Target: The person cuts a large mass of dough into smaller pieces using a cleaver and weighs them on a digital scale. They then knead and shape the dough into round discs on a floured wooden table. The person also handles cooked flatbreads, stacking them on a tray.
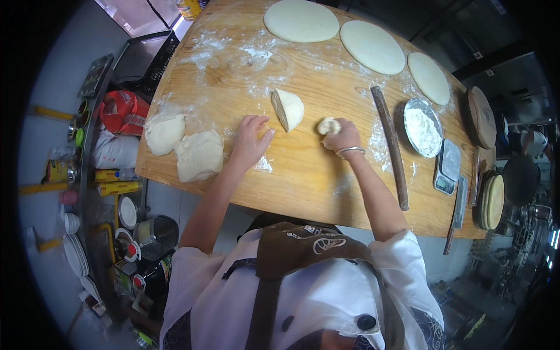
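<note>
My right hand (343, 135) grips a small lump of dough (329, 125) just above the wooden table (245, 183); a metal bangle circles that wrist. With fingers apart and nothing in them, my left hand (251, 140) is low over the board. Between the two hands, slightly farther away, a cut wedge of dough (288, 108) shows its flat side towards the left. Left of my left hand, a rounded dough piece (201, 155) lies against another dough piece (165, 133).
Flattened dough rounds (302, 21) line the far edge. To the right are a dark rolling pin (390, 148), a flour bowl (422, 127), a digital scale (447, 166), a knife (457, 210) overhanging the near edge and stacked flatbreads (493, 202). A shelf (98, 175) stands left.
</note>
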The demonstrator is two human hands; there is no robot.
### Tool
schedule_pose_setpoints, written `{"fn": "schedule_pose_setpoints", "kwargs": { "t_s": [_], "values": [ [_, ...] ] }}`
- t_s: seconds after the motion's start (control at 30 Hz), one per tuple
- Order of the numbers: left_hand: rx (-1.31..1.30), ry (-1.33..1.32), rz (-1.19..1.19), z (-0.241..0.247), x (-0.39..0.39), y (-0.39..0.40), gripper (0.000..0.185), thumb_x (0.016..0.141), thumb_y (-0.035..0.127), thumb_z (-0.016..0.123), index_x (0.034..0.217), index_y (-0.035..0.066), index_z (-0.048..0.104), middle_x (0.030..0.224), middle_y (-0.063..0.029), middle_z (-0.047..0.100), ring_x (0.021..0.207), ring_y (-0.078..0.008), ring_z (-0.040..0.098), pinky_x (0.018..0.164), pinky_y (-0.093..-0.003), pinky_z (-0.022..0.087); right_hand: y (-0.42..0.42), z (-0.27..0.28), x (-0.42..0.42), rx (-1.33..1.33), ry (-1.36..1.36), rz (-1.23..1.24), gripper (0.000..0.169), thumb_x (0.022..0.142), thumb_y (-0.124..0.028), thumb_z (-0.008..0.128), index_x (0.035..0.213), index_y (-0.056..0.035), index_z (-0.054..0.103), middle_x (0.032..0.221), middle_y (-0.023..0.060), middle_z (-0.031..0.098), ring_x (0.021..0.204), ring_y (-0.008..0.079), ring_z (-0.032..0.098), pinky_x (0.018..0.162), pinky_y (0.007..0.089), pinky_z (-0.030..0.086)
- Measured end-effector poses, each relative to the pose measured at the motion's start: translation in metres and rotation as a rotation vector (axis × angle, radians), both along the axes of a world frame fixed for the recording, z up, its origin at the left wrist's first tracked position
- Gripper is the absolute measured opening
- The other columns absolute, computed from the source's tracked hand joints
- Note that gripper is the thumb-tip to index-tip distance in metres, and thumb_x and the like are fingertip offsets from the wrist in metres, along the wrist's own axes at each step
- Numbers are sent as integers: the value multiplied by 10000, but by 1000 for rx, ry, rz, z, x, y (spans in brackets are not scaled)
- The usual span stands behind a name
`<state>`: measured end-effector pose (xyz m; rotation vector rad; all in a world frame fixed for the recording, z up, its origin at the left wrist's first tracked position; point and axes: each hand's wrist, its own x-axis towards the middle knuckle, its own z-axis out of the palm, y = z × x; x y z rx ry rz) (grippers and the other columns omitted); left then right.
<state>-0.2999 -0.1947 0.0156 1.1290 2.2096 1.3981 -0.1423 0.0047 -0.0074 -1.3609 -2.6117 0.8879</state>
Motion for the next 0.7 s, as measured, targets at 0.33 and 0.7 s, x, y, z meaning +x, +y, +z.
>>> {"fn": "schedule_pose_setpoints", "kwargs": {
  "t_s": [0.33,0.7],
  "values": [
    [164,-573,287,-20,-14,-8,339,814,109,580,1108,-38,498,1081,-131,550,957,-159,547,803,-244,435,-53,70,-82,-411,865,120,511,695,-113,631,1152,-17,423,939,135,582,814,222,582,732,303,474],
    [200,-651,386,-6,6,-77,253,867,110,495,1083,-20,508,969,-81,563,860,-139,557,763,-236,444,25,9,-118,223,-176,212,488,649,-189,670,1110,-115,526,1114,146,510,1012,291,498,766,436,456]
  ]
}}
